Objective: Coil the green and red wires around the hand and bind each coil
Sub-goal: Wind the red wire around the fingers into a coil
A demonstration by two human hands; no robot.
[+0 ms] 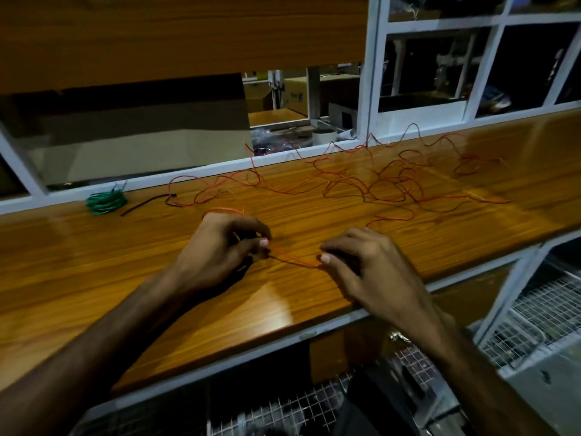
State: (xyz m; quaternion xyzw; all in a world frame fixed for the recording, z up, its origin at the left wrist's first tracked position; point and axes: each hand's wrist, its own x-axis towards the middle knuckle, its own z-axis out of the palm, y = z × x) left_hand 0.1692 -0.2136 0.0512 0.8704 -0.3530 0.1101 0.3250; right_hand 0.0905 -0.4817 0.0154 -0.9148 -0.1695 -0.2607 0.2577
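The desk (94,278) in front of you is a long wooden board, and most of the red wire (361,180) lies loose across its far right half in a wide tangle, reaching back to the white frame (366,89) behind. The green wire (106,202) sits at the far left edge, already wound into a small coil, with a short dark wire piece (143,204) just beside it. So the green half looks done, though you cannot tell from here whether it is bound, and the red coil appears only just begun.

To wind well, keep the run between your hands lightly taut and let the slack feed from the tangle a little at a time; a sharp pull would likely drag a knot toward you. Lay each turn beside the one before it, so the coil stays flat for binding.

Your left hand (224,247) hovers low over the desk with the back of it up, fingers curled, and thumb and forefinger pinching the near end of the red wire; a thin red loop shows just beyond the knuckles. Your right hand (364,262) is close beside it, also back up and fingers bent, its thumb and fingertip nipping the same strand. A short stretch of wire runs between the two pinches.
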